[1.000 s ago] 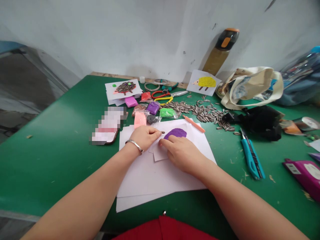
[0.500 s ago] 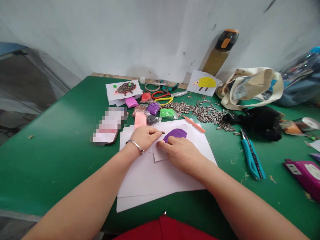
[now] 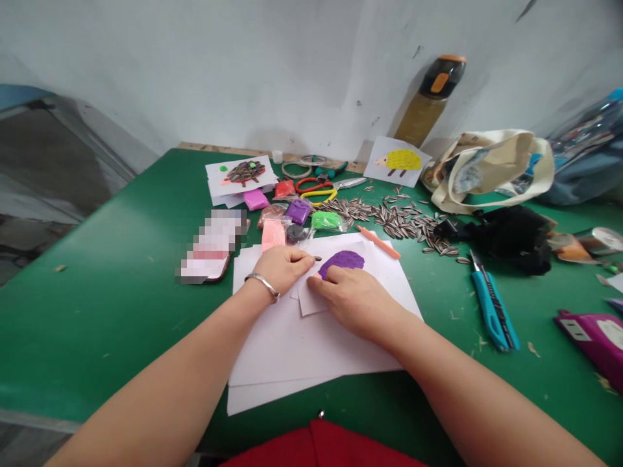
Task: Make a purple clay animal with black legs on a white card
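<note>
Between the thumb and fingertips of my left hand a sunflower seed is pinched, its dark end poking out to the right. My right hand rests on a small white card, fingers curled, with the thumb and index tips at a bit of pink clay. That pink bit adjoins the left end of a flattened oval of purple clay, partly covered by my right fingers. Both hands are over a stack of white paper. A coral pen-like stick lies at its far edge.
Behind the paper lie clay packets, scissors and a pile of sunflower seeds. A phone is on the left; a blade-out utility knife on the right. A hedgehog card leans near a bottle.
Both hands stay almost in place. My right fingertips have shifted very slightly to the right at the pink clay, and the seed is still in my left fingers.
</note>
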A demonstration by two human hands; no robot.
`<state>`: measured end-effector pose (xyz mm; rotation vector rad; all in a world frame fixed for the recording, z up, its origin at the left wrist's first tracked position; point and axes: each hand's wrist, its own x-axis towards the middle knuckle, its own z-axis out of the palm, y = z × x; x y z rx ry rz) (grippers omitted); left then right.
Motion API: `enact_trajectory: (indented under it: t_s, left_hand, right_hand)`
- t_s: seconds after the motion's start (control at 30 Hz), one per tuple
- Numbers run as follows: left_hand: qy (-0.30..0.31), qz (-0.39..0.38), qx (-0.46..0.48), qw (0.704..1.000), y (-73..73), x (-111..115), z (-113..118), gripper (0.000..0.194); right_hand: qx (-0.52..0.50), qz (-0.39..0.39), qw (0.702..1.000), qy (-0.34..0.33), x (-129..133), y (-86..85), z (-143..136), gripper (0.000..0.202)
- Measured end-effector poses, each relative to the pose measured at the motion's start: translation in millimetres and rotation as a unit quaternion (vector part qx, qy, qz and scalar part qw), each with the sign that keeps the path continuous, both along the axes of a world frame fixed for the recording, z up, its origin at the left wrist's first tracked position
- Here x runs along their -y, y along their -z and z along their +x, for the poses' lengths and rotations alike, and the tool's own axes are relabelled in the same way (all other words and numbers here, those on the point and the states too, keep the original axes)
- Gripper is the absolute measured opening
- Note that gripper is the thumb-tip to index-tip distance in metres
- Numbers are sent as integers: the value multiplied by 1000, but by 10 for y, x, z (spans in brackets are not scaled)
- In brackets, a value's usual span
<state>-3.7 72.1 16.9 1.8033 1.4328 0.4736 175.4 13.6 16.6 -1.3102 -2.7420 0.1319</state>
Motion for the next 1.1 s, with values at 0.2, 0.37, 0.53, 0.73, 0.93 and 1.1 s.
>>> enact_trajectory:
  t_s: [0.2, 0.37, 0.53, 0.73, 0.93, 1.1]
  left_hand:
    - [-1, 3, -8, 1000, -7, 2, 1, 26]
    - [12, 8, -21, 1000, -9, 1, 3, 29]
    - [3, 1, -12, 1000, 9, -10, 3, 27]
    - [-2, 1, -13, 1000, 10, -4, 0, 27]
    - [-9, -5, -11, 1000, -3, 5, 4, 27]
    - [-10, -10, -18, 1000, -10, 10, 5, 28]
  right_hand:
    - [-28, -36, 999, 16, 5, -25, 30, 33]
    - [-58, -67, 995, 46, -14, -32, 54, 35]
    - [-30, -62, 996, 48, -28, -28, 5, 26]
    - [-72, -90, 992, 53, -14, -54, 54, 32]
    - [-60, -70, 995, 46, 51, -94, 159, 41]
    - [9, -56, 998, 26, 102, -134, 177, 46]
